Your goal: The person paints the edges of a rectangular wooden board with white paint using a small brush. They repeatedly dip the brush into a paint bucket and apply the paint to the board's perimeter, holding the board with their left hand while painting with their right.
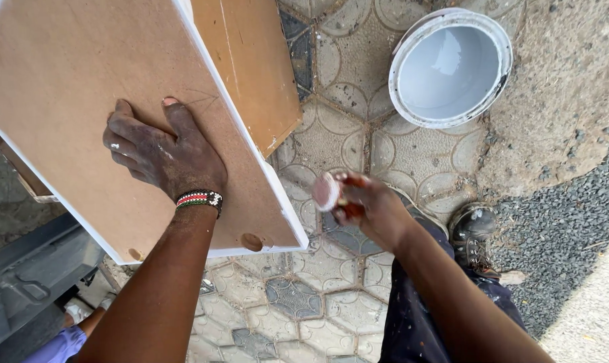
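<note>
A: Status, L side?
B: Left hand flat, palm down on brown fibreboard panel, fingers spread, gripping nothing. Sits mid-panel, nearer the long white-painted edge. Beaded wristband at wrist. Paint smears on knuckles.

A: Panel condition?
B: Tilted, unpainted face up, edges white. Two round bored recesses near the lower corner. Second brown board beneath, jutting past the upper edge.

A: R side?
B: Right hand closed round a small roller w/ reddish handle; white end of roller faces the camera. Held just off the panel's lower corner, above paving, not touching panel. Blurred, so finger detail unclear.

A: Paint?
B: White bucket, open, pale grey-white paint inside. Stands on patterned paving, well apart from both hands, beyond the panel's far corner.

A: Other?
B: Scuffed dark boot near gravel strip. Paint-flecked dark trousers below R arm. Grey object under panel's near edge, kind unclear.
</note>
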